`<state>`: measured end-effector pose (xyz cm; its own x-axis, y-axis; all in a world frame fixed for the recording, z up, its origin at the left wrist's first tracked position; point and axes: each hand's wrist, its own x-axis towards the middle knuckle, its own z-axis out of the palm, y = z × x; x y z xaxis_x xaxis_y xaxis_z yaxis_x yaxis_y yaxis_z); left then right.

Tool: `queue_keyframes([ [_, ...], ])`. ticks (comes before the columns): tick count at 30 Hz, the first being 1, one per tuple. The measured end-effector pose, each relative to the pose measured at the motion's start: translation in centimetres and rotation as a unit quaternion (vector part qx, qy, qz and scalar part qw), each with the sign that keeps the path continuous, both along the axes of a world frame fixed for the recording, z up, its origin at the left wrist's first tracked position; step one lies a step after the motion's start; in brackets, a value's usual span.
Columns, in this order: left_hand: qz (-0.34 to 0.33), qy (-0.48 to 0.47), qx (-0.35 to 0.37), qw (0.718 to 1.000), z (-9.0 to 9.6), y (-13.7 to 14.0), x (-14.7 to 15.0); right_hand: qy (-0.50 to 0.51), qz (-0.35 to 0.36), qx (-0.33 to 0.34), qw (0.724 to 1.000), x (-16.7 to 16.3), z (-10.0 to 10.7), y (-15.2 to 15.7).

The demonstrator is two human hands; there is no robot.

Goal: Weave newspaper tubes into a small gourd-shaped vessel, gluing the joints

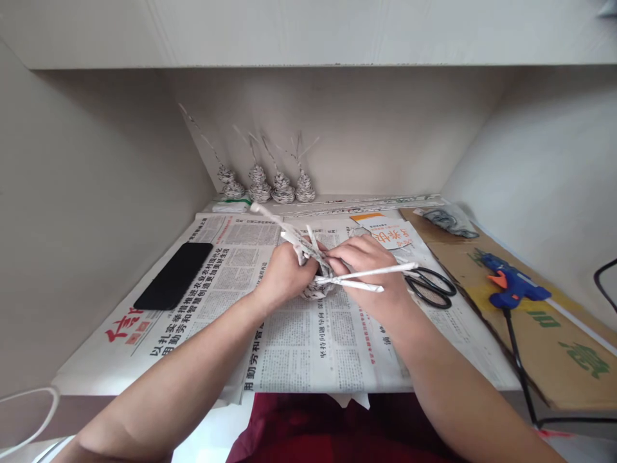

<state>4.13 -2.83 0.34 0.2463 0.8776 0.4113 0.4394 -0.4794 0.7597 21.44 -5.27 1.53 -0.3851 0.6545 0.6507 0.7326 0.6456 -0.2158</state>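
1. Newspaper (299, 360) covers the tabletop in front of us.
2. At the right lies a cardboard sheet (559, 386).
3. Our left hand (288, 278) is closed around the woven paper piece (316, 293), centred over the newspaper; our right hand (369, 262) appears to pinch a strip at its upper part.
4. One container shows: a clear plastic bag (447, 222) on the cardboard's far end, holding something we cannot identify.
5. Smallest, rolled paper strips (371, 272) splay from the piece. We judge the step as interlacing them; the next move seems to call for a steady left hold and even tension.
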Motion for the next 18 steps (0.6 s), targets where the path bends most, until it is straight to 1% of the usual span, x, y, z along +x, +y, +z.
queue_keyframes([
  [6, 0.022, -0.012, -0.019, 1.0, 0.0, 0.2, 0.0, -0.032, -0.072, 0.059, 0.995, -0.6, -0.6, -0.2],
  [10, 0.051, -0.024, -0.018, 0.998, -0.1, 0.2, 0.0, -0.012, -0.105, 0.049, 0.993, -0.7, -1.0, -0.1],
  [13, 0.05, -0.04, -0.021, 0.998, -0.4, 0.3, 0.1, 0.011, -0.101, 0.045, 0.994, -0.6, -1.1, 0.3],
  [16, 0.049, -0.049, -0.018, 0.997, -0.7, 0.6, 0.1, 0.041, -0.066, 0.053, 0.996, -0.6, -1.2, 0.7],
  [18, 0.048, -0.049, -0.014, 0.998, -0.8, 0.6, 0.1, 0.063, -0.045, 0.042, 0.996, -0.6, -1.3, 0.8],
])
